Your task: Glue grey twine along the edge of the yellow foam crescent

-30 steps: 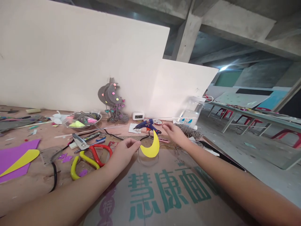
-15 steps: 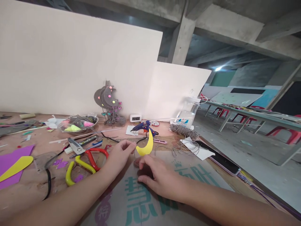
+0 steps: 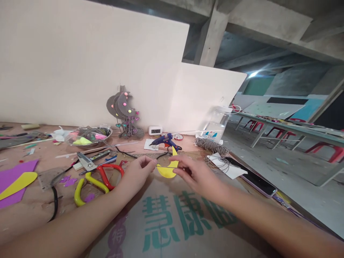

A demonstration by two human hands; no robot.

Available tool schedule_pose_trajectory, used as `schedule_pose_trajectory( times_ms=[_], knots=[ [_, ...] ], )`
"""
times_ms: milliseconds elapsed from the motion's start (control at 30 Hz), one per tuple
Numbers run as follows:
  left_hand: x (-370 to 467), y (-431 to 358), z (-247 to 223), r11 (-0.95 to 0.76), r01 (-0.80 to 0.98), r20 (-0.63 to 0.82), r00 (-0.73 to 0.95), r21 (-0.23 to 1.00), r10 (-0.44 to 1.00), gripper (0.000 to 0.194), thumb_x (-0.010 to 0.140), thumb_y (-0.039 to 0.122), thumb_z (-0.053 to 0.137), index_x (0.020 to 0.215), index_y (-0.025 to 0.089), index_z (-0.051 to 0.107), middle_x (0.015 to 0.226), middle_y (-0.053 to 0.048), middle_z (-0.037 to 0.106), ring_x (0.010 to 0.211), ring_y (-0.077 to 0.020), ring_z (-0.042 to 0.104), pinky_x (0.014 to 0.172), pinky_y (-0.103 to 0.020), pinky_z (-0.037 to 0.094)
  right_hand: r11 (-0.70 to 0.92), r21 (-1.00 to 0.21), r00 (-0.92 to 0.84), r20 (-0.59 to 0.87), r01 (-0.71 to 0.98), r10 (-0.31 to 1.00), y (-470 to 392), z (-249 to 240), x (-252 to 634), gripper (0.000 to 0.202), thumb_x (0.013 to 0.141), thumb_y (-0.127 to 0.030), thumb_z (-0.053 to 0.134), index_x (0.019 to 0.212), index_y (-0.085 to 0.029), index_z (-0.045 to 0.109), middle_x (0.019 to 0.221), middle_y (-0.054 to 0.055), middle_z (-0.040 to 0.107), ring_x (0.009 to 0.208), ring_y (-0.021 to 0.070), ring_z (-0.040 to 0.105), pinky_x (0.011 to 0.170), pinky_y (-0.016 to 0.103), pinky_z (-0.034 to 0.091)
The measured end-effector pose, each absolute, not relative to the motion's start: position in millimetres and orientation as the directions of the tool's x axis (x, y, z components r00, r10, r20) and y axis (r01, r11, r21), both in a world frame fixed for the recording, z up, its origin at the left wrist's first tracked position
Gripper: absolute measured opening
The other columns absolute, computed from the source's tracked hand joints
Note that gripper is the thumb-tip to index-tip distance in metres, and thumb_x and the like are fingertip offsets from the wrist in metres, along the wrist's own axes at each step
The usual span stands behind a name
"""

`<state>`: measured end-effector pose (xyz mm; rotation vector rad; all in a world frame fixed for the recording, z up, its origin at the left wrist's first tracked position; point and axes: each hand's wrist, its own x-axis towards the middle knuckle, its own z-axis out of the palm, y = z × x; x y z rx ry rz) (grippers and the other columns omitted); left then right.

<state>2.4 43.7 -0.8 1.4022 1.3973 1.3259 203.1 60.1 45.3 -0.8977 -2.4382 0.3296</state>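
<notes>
A yellow crescent [image 3: 167,172] is held up between my two hands over the printed board [image 3: 161,218]. The thumb and fingers of my left hand [image 3: 142,171] pinch its left tip. My right hand [image 3: 192,172] is at the crescent's right side, thumb and fingertips closed on a thin grey cord [image 3: 167,167] that runs across the front of the crescent towards my left fingertips. A blue glue gun [image 3: 165,139] lies just behind the crescent.
Red-handled scissors [image 3: 110,173] and a yellow-handled tool [image 3: 79,191] lie left of my left forearm. Behind are a bowl [image 3: 107,136], a clock [image 3: 155,130] and a grey moon ornament [image 3: 123,107]. Grey cord [image 3: 211,145] and a phone [image 3: 255,181] are at the right.
My right hand has risen from below the crescent to its right side, and its fingers have closed on the cord. The cord now stretches across the crescent.
</notes>
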Motion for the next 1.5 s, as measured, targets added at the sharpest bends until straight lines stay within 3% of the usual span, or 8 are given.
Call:
schedule_pose_trajectory(
  times_ms=[200, 533, 967, 1200, 1267, 1333, 1400, 1500],
  knots=[
    [2, 46, -2, -0.113, 0.223, 0.147, -0.142, 0.968, 0.979, 0.030, 0.071, 0.046, 0.056, 0.066, 0.017, 0.058, 0.062, 0.002, 0.055, 0.057, -0.0107, 0.046, 0.053, -0.020, 0.032, 0.718, -0.465, -0.645, 0.340, 0.518, 0.684, 87, 51, 213, 0.021, 0.083, -0.034, 0.050, 0.084, -0.019, 0.066, 0.075, 0.003, 0.064, 0.063, 0.0122, 0.053, 0.057, 0.022, 0.039],
    [5, 43, -1, -0.091, 0.240, 0.122, -0.119, 0.966, 0.985, 0.030, 0.067, 0.046, 0.059, 0.065, 0.016, 0.061, 0.056, 0.002, 0.053, 0.047, -0.0089, 0.040, 0.044, -0.020, 0.027, 0.668, -0.488, -0.550, 0.383, 0.562, 0.742, 116, 60, 234, 0.023, 0.079, -0.035, 0.053, 0.082, -0.016, 0.067, 0.079, 0.005, 0.066, 0.068, 0.0157, 0.057, 0.063, 0.026, 0.043],
    [10, 38, 5, -0.095, 0.257, 0.085, 0.052, 0.962, 0.995, 0.028, 0.071, 0.044, 0.057, 0.070, 0.017, 0.061, 0.066, 0.001, 0.059, 0.060, -0.0121, 0.052, 0.055, -0.021, 0.037, 0.611, -0.622, -0.398, 0.464, 0.490, 0.791, 135, 42, 239, 0.019, 0.080, -0.026, 0.049, 0.088, -0.016, 0.063, 0.088, 0.006, 0.066, 0.081, 0.0175, 0.059, 0.076, 0.031, 0.045],
    [9, 39, 1, -0.078, 0.144, 0.075, 0.025, 0.986, 0.997, 0.029, 0.069, 0.044, 0.060, 0.070, 0.016, 0.061, 0.061, 0.002, 0.056, 0.056, -0.0111, 0.050, 0.052, -0.021, 0.038, 0.759, -0.409, -0.555, 0.519, 0.506, 0.650, 120, 25, 225, 0.024, 0.077, -0.013, 0.050, 0.092, -0.020, 0.067, 0.109, 0.006, 0.063, 0.107, 0.0220, 0.051, 0.095, 0.041, 0.035],
    [9, 39, 1, -0.086, 0.136, 0.082, 0.034, 0.987, 0.996, 0.028, 0.069, 0.044, 0.060, 0.069, 0.016, 0.061, 0.061, 0.001, 0.056, 0.056, -0.0113, 0.051, 0.052, -0.021, 0.039, 0.734, -0.539, -0.601, 0.444, 0.413, 0.664, 105, 27, 216, 0.026, 0.081, -0.019, 0.049, 0.101, -0.022, 0.065, 0.112, 0.005, 0.061, 0.102, 0.0197, 0.054, 0.088, 0.035, 0.041],
    [8, 39, 2, -0.101, 0.137, 0.095, 0.046, 0.985, 0.994, 0.027, 0.070, 0.043, 0.060, 0.070, 0.016, 0.062, 0.064, 0.001, 0.059, 0.058, -0.0118, 0.053, 0.054, -0.022, 0.040, 0.577, -0.739, -0.621, 0.279, 0.348, 0.733, 91, 29, 208, 0.028, 0.084, -0.028, 0.046, 0.109, -0.023, 0.060, 0.108, 0.005, 0.062, 0.077, 0.0145, 0.060, 0.065, 0.026, 0.047],
    [8, 40, 2, -0.117, 0.144, 0.111, 0.051, 0.983, 0.993, 0.026, 0.070, 0.042, 0.059, 0.071, 0.017, 0.062, 0.066, 0.000, 0.061, 0.060, -0.0120, 0.054, 0.056, -0.022, 0.040, 0.359, -0.897, -0.650, 0.115, 0.256, 0.751, 83, 27, 202, 0.033, 0.085, -0.036, 0.046, 0.114, -0.023, 0.055, 0.107, 0.005, 0.062, 0.055, 0.0083, 0.055, 0.048, 0.021, 0.042],
    [7, 40, 1, -0.133, 0.181, 0.127, 0.044, 0.974, 0.991, 0.023, 0.070, 0.040, 0.059, 0.070, 0.017, 0.062, 0.064, 0.001, 0.059, 0.059, -0.0109, 0.052, 0.055, -0.021, 0.037, 0.110, -0.991, -0.708, 0.025, 0.075, 0.706, 81, 20, 199, 0.039, 0.083, -0.042, 0.050, 0.115, -0.021, 0.051, 0.114, 0.008, 0.060, 0.046, 0.0032, 0.047, 0.043, 0.017, 0.036]
  ],
)
